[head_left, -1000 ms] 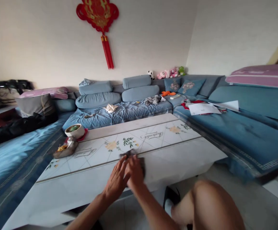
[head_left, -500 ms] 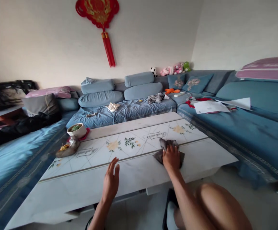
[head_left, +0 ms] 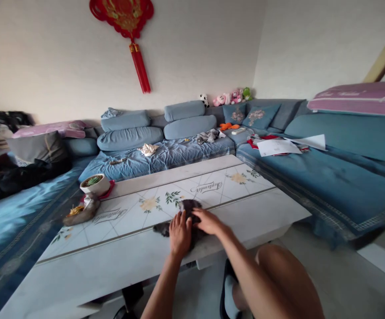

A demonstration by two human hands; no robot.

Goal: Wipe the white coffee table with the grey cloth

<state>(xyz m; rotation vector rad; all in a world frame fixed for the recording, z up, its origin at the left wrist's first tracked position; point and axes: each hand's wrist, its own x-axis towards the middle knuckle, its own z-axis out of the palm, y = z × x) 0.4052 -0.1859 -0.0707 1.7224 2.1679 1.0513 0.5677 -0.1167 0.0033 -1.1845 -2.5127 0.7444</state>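
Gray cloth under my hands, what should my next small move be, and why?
Probably flatten the cloth with your left hand: it sits bunched under that hand and your right hand, with a loose end sticking out to the left on the table, so little of it seems to lie flat.

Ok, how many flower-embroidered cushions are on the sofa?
2: the left cushion and the right cushion sit side by side at the corner of the sofa. Others could be hidden.

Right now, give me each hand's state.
Left hand: open, pressing flat on the grey cloth.
Right hand: open, lying on the same cloth.
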